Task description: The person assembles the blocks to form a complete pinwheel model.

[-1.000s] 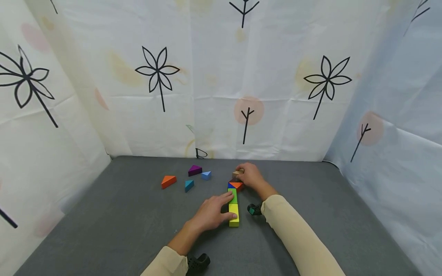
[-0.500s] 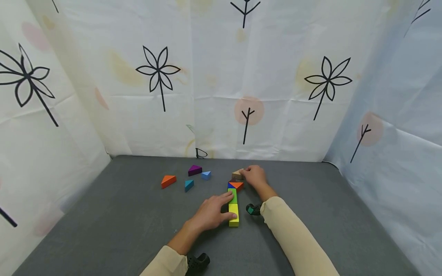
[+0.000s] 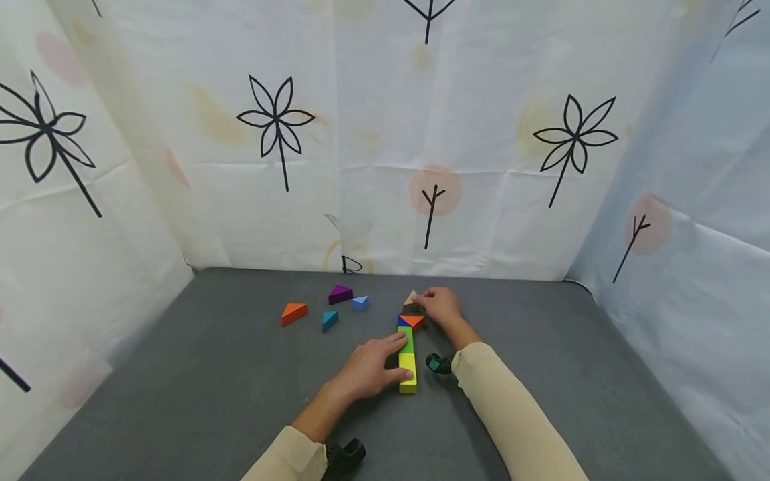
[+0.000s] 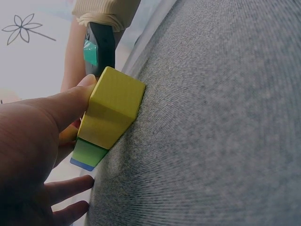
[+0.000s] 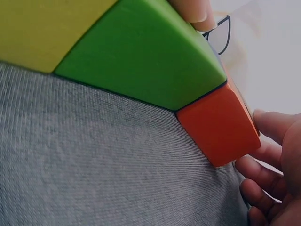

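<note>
My left hand (image 3: 368, 369) lies along the left side of a row of blocks. Its thumb rests on the yellow block (image 3: 407, 364), and a straight fingertip touches the green block (image 3: 408, 339). Further along sit a blue triangular block (image 3: 402, 322) and an orange triangular block (image 3: 414, 323), side by side. At the far end, my right hand (image 3: 442, 306) pinches a natural-wood triangular block (image 3: 410, 301) from the right, its point facing away. A dark brown piece shows between that block and the blue one, mostly hidden. In the right wrist view, the orange block (image 5: 218, 125) adjoins the green one.
Left of the row lie loose triangular blocks: orange (image 3: 294, 314), purple (image 3: 340, 294), light blue (image 3: 359, 303) and teal (image 3: 329, 321). The grey tabletop (image 3: 198, 374) meets a white printed cloth (image 3: 373, 133) at the back and sides.
My right fingers have shifted from the top of the wooden triangular block to its right side. The block has turned, its point now facing away. The left hand has stayed put.
</note>
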Tool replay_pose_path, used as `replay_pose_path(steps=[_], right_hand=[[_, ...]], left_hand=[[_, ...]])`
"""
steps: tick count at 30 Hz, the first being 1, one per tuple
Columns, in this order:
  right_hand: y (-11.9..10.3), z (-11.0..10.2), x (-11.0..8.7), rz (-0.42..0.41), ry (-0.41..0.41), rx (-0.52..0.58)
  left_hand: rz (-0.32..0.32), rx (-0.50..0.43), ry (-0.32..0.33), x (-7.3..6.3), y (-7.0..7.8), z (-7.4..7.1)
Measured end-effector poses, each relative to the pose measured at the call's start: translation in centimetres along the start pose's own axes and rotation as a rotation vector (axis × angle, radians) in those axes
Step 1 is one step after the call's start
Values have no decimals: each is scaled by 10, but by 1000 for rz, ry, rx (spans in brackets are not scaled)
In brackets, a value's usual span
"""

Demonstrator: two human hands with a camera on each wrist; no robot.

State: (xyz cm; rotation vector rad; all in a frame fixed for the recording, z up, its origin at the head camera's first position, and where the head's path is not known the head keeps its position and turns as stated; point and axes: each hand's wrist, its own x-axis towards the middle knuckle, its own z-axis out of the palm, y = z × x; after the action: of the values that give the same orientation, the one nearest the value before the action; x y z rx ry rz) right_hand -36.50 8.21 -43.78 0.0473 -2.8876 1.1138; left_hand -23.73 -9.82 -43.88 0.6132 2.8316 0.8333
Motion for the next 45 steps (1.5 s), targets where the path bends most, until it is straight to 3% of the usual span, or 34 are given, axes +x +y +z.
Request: replay_pose_path(steps=[13,20,45], right_hand=[[0,4,-2,-28,-21,66],[0,3,-1,-77,-30,17],[2,5,-2,-102,-47,15]], left_hand=[[9,7,6,0,0,1],[9,3,8,0,0,-1],[31,13,23,-3,1,0]])
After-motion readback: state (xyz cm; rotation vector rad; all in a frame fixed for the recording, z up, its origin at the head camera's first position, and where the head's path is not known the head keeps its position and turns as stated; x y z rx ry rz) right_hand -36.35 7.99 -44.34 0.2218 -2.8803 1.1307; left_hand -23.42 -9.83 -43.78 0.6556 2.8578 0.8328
